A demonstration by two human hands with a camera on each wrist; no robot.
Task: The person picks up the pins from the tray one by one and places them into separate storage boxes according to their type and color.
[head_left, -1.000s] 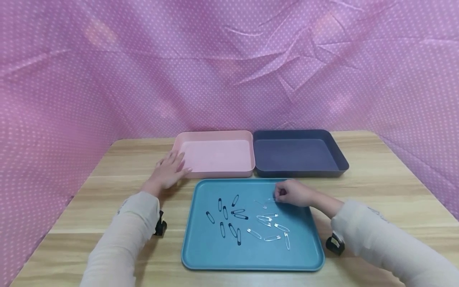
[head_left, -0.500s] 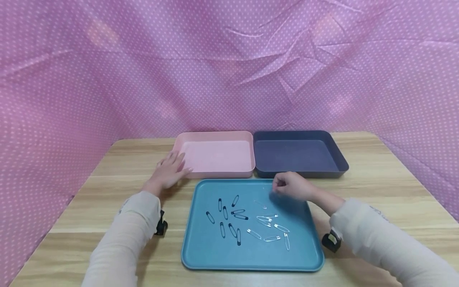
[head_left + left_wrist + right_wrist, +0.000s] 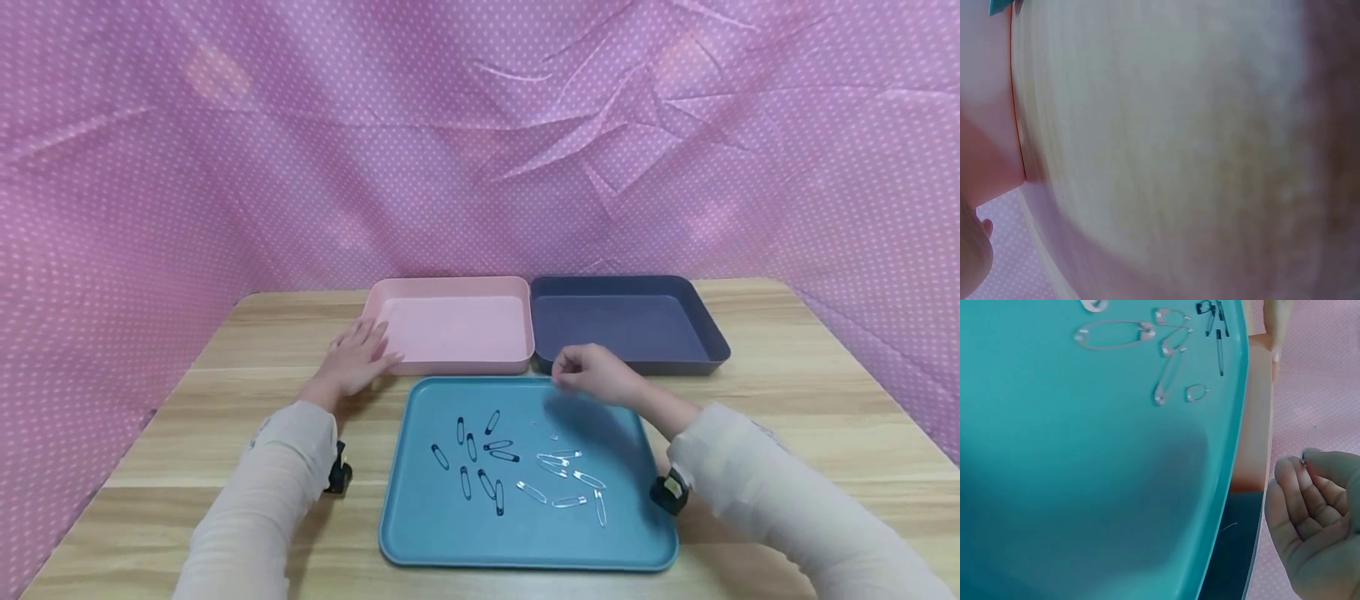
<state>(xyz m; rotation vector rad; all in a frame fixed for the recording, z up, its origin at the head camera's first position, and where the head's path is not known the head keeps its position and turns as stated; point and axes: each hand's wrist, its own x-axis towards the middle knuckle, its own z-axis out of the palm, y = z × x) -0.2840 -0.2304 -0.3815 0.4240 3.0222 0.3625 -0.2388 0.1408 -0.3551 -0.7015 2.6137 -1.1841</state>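
Observation:
My right hand (image 3: 598, 372) is raised over the far right part of the blue tray (image 3: 442, 542), near the front wall of the navy tray (image 3: 630, 365). Its thumb and forefinger pinch a small silver safety pin (image 3: 1303, 460), mostly hidden by the fingertips. On the blue tray, silver safety pins (image 3: 569, 502) lie scattered to the right and black safety pins (image 3: 499, 497) to the left. My left hand (image 3: 349, 360) rests at the near left corner of the pink tray (image 3: 457, 367), fingers extended over its side and thumb toward its front wall.
The pink and navy trays stand side by side behind the blue tray on a wooden table (image 3: 247, 350). A pink dotted cloth (image 3: 480, 150) hangs behind and along the sides. Dark wrist cameras (image 3: 670, 493) sit under the sleeves.
My right hand has lifted from the blue tray with a silver safety pin and moved away from me and slightly left, toward the navy tray. The left hand stays in place.

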